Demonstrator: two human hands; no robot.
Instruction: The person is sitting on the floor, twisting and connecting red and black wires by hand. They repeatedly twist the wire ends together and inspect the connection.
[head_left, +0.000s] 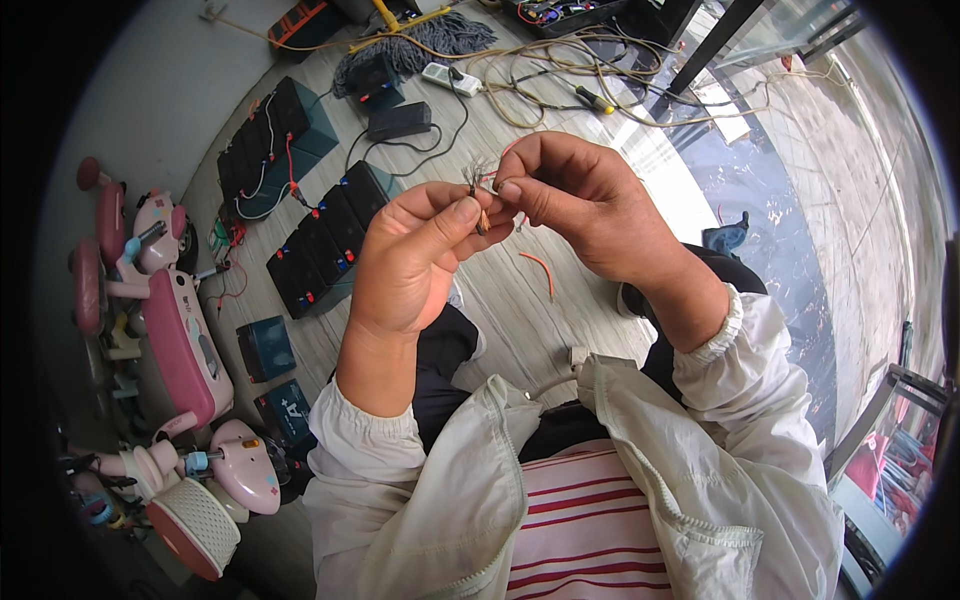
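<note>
My left hand (427, 247) pinches a short piece of stranded wire between thumb and fingertips. Its dark, fine strands (474, 174) fan out above the thumb, and copper-coloured strands (484, 220) show below it. Close beside it, my right hand (577, 202) has thumb and forefinger pressed together on a thin wire, mostly hidden by the fingers. Parts of a red wire (489, 176) show between the two hands. A short orange-red piece of wire insulation (541, 271) lies on the floor beneath them.
Black battery blocks with wired terminals (270, 142) and another battery row (330, 236) stand on the left. A power adapter (399, 121), power strip (451, 79), screwdriver (594, 100) and tangled cable (517, 75) lie ahead. A pink-and-white ride-on vehicle (180, 337) stands far left; a mop (420, 45) is behind.
</note>
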